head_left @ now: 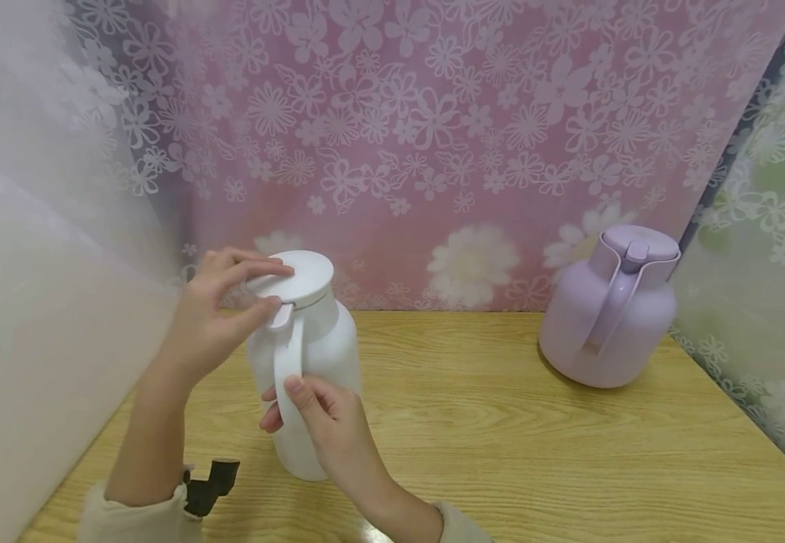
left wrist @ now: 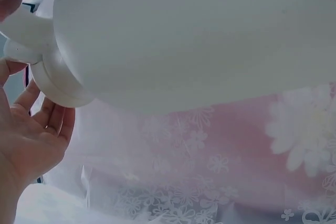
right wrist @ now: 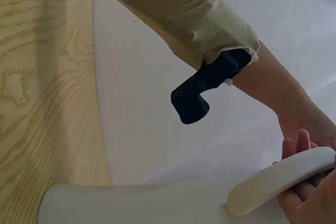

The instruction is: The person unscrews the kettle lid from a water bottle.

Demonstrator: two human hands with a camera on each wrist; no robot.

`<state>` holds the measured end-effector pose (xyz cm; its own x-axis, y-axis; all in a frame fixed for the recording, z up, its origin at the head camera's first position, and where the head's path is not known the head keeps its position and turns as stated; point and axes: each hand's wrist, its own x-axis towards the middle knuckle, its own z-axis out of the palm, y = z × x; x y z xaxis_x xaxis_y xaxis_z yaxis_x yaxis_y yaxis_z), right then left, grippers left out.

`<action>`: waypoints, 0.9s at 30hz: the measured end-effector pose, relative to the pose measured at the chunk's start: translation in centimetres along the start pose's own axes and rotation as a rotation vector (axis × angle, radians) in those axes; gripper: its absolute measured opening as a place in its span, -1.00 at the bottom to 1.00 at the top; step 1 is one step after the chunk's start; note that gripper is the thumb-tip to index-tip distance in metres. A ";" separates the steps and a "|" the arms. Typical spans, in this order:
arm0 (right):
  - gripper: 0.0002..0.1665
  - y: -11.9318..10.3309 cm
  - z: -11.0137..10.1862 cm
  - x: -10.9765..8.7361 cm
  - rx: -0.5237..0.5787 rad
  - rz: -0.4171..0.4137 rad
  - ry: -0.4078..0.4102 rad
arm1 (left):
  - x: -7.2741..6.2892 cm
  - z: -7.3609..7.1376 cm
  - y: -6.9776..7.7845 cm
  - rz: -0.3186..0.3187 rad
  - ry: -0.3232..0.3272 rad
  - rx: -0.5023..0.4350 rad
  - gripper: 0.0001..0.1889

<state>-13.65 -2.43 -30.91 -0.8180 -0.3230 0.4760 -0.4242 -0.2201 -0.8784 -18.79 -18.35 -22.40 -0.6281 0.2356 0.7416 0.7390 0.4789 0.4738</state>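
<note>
A white thermos jug (head_left: 331, 354) stands on the wooden table, left of the middle. My left hand (head_left: 212, 313) is at its round lid (head_left: 311, 275). In the left wrist view, that hand's fingers (left wrist: 52, 116) hold the lid's rim on one side, with the thumb on the other near the lid's lever. Lower down, my right hand (head_left: 338, 426) grips the curved handle (head_left: 289, 354), thumb on the outside and fingertips showing past it. The right wrist view shows the handle (right wrist: 283, 179) and part of the jug's body (right wrist: 131, 203) from close by.
A lilac thermos jug (head_left: 609, 324) stands at the back right of the wooden table (head_left: 473, 422). Flowered pink curtain cloth (head_left: 467, 166) hangs behind, with pale cloth at both sides. A black camera mount (head_left: 209, 486) juts from the left sleeve.
</note>
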 end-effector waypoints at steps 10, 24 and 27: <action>-0.62 0.1 -0.1 0.1 0.001 -0.012 -0.005 | -0.2 1.4 0.6 0.020 0.094 0.129 -0.71; -0.64 0.2 0.1 0.0 0.007 -0.028 0.009 | -0.5 0.8 -2.2 0.286 0.029 -0.131 -0.69; -0.64 0.2 0.1 0.0 0.003 -0.026 0.008 | -0.5 1.0 -2.8 0.338 0.024 -0.162 -0.73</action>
<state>-13.70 -2.57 -31.09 -0.8098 -0.3095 0.4985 -0.4445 -0.2309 -0.8655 -20.82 -18.95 -24.56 -0.3377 0.3362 0.8792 0.9338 0.2368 0.2682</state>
